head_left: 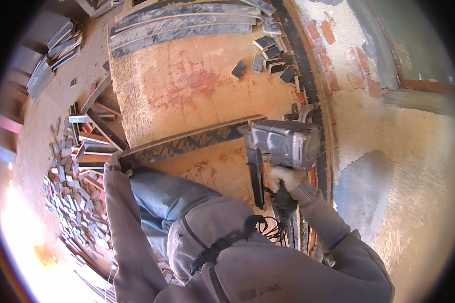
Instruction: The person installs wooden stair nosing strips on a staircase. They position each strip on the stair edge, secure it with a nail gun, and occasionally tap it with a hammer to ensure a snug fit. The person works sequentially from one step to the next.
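Note:
A long dark board (187, 142) stands on edge across the wooden work table (151, 96). My left hand (114, 162), in a pale work glove, is closed round its left end, beside my knee; the fingers are partly hidden. In my right hand (288, 180), also gloved, is the handle of a bulky grey nail gun (283, 143) with a long black magazine (258, 184). The gun's nose sits at the board's right end; whether it touches cannot be made out. My right hand's fingers are wrapped round the grip.
Several long grey strips (182, 30) lie along the table's far edge. Short offcuts (272, 53) are scattered at the far right. A rough wall (374, 131) stands close at the right. Left of the table, scrap pieces (78, 202) cover the floor, with leaning boards (98, 144) nearby.

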`<state>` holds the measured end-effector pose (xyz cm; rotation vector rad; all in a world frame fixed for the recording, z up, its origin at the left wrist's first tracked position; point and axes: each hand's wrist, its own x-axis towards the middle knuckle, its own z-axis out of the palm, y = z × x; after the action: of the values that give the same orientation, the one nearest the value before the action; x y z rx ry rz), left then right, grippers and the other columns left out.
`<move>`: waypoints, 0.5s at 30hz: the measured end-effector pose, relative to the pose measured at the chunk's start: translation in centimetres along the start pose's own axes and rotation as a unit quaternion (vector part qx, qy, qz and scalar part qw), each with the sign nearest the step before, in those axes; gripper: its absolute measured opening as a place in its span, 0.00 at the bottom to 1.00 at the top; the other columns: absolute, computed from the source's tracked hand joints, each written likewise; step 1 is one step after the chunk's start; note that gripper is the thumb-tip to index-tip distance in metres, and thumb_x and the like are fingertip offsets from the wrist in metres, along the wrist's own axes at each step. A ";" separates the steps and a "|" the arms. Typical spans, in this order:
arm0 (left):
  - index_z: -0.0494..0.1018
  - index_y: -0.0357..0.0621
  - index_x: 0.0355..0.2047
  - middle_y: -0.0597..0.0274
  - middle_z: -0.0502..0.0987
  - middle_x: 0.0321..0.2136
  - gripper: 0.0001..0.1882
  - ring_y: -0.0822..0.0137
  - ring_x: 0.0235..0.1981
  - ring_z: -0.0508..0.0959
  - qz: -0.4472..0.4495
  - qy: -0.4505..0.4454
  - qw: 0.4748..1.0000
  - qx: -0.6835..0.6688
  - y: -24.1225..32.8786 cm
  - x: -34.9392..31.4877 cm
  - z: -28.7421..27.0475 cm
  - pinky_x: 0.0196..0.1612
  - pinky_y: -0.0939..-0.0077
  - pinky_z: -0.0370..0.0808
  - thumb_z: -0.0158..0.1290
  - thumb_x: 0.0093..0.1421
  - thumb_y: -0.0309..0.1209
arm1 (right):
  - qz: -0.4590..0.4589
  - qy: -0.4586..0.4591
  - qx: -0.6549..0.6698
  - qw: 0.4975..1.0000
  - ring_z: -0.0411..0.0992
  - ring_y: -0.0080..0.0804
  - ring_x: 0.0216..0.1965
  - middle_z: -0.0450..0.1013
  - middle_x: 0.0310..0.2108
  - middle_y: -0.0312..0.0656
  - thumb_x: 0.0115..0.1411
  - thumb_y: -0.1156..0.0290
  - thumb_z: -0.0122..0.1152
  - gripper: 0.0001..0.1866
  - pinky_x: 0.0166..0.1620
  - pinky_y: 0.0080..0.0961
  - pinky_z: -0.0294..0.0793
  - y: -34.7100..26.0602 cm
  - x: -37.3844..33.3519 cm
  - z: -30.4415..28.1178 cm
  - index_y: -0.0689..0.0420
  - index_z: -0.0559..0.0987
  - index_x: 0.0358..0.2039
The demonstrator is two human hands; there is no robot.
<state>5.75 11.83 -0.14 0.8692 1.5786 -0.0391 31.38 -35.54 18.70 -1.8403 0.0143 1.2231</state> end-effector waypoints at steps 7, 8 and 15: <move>0.78 0.49 0.47 0.62 0.81 0.41 0.21 0.65 0.42 0.79 -0.073 -0.054 0.996 0.005 -0.8 -7.4 8.6 0.39 0.67 0.81 0.66 0.54 0.38 | 0.006 0.007 0.044 0.999 0.69 0.29 0.17 0.67 0.15 0.40 0.58 0.77 0.53 0.14 0.25 0.26 0.70 -0.7 -0.6 0.0 0.59 0.69 0.15; 0.77 0.46 0.49 0.61 0.81 0.42 0.25 0.67 0.43 0.78 -0.063 -0.070 0.996 -0.001 -1.6 -8.6 10.1 0.42 0.70 0.81 0.69 0.51 0.34 | 0.025 0.015 0.053 0.998 0.69 0.29 0.17 0.68 0.15 0.40 0.58 0.77 0.53 0.14 0.25 0.26 0.70 -1.0 -0.6 0.3 0.59 0.69 0.15; 0.76 0.42 0.50 0.62 0.79 0.44 0.21 0.68 0.44 0.77 -0.163 -0.094 0.973 -0.131 -3.8 -12.3 15.3 0.42 0.71 0.84 0.65 0.56 0.25 | 0.061 -0.018 -0.033 0.997 0.71 0.27 0.20 0.70 0.17 0.38 0.62 0.75 0.52 0.14 0.29 0.25 0.70 -2.3 -0.5 1.7 0.60 0.73 0.18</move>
<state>15.83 -4.50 5.31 0.3831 1.4926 -0.1397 30.93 -33.24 20.43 -1.8976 0.0682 1.3546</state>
